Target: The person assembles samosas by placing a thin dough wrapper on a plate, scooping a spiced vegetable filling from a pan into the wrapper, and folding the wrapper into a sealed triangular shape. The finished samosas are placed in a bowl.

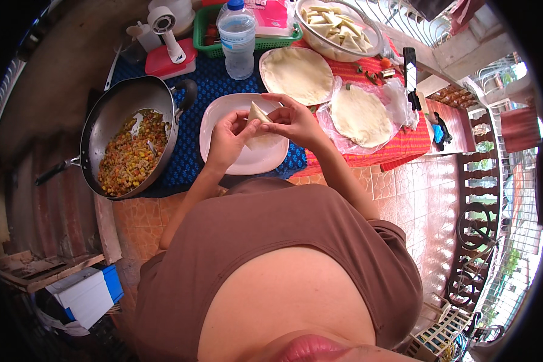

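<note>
Between my two hands, above a pale square plate point(214, 142), is a pale folded dough triangle point(257, 113) with its point upward. My left hand point(230, 134) pinches its left side between thumb and fingers. My right hand point(292, 122) grips it from the right, index finger stretched along the far side. Whether filling sits inside the fold cannot be seen. Left of the plate, a deep pan point(96, 120) holds a cooked mix of diced vegetables point(130, 157) with a spoon in it. Round dough sheets lie on a plate point(297, 73) and on plastic wrap point(360, 116) to the right.
Folded pastry triangles point(338, 29) fill a large bowl point(368, 51) at the back right. A water bottle point(238, 45) stands before a green basket point(265, 44). A handheld fan point(170, 39) rests by a red-lidded container point(187, 57). The pan's handle point(55, 171) juts out left.
</note>
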Available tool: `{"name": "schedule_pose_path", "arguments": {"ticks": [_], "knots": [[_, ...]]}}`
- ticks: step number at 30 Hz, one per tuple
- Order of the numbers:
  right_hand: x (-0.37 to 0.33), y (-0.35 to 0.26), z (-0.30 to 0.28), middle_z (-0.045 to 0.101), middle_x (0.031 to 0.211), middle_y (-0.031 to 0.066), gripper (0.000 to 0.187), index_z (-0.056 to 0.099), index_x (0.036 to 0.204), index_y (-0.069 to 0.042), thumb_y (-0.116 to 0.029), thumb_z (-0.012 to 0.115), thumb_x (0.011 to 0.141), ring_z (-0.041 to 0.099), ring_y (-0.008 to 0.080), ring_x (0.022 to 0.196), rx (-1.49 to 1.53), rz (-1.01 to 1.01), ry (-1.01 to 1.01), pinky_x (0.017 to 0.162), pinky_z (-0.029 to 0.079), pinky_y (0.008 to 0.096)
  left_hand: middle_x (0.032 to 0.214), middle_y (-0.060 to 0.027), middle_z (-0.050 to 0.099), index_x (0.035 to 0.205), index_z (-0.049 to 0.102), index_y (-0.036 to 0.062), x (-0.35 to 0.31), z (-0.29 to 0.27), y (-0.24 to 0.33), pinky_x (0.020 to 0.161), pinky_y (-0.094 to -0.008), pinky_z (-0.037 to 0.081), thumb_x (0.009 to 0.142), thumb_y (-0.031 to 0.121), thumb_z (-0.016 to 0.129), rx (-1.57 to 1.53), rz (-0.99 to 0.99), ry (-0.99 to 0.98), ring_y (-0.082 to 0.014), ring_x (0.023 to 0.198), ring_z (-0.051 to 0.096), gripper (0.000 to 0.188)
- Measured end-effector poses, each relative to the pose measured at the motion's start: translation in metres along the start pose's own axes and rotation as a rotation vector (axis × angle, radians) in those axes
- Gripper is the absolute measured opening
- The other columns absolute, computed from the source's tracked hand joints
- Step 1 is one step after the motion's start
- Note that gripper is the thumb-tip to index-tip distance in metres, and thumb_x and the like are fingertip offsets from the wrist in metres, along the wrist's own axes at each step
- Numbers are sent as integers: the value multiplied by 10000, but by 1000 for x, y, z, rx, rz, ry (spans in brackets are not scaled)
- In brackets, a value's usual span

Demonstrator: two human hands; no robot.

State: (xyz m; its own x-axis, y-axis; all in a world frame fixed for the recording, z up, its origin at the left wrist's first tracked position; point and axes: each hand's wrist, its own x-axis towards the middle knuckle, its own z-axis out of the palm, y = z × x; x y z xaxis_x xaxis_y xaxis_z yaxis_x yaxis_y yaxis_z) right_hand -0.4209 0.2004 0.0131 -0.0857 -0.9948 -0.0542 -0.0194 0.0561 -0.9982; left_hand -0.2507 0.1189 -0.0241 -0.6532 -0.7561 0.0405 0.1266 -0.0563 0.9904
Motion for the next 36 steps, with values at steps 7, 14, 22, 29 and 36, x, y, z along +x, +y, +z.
{"name": "schedule_pose_path", "arguments": {"ticks": [7, 14, 22, 29, 36], "knots": [[2, 3, -1, 659, 860, 70, 621, 439, 1340, -64, -85, 736, 795, 607, 96, 802, -10, -50, 7, 714, 483, 236, 944, -54, 665, 1085, 581, -15, 0, 0, -3, 743, -206, 496, 932, 154, 585, -97, -74, -61, -73, 833, 622, 228], [2, 7, -4, 652, 843, 51, 679, 423, 1368, -74, -65, 752, 774, 596, 84, 797, 32, -96, -14, 722, 465, 226, 840, 10, 645, 994, 640, 24, 10, -2, 4, 687, -193, 468, 931, 182, 592, 2, -83, -106, -41, 764, 582, 177], [9, 11, -7, 634, 824, 40, 712, 413, 1374, -78, -44, 762, 755, 590, 84, 770, 111, -46, 3, 718, 469, 231, 866, -29, 646, 1024, 612, 8, 20, -3, -3, 682, -188, 468, 898, 180, 643, -148, -140, -48, -51, 780, 587, 216], [12, 15, -25, 625, 963, 65, 563, 392, 1381, -43, -137, 637, 884, 592, 103, 896, 251, -86, 7, 784, 486, 242, 1012, -139, 636, 1284, 357, -2, 19, 1, 20, 823, -253, 504, 839, 35, 683, -237, -67, -62, -147, 925, 626, 553], [3, 54, 5, 585, 1174, 62, 373, 465, 1306, -25, -127, 506, 949, 571, 173, 1095, 638, 22, -115, 953, 461, 344, 1014, -138, 633, 1255, 357, 11, 20, 12, 29, 809, -261, 505, 843, 60, 680, -109, 82, -5, -149, 926, 616, 525]]}}
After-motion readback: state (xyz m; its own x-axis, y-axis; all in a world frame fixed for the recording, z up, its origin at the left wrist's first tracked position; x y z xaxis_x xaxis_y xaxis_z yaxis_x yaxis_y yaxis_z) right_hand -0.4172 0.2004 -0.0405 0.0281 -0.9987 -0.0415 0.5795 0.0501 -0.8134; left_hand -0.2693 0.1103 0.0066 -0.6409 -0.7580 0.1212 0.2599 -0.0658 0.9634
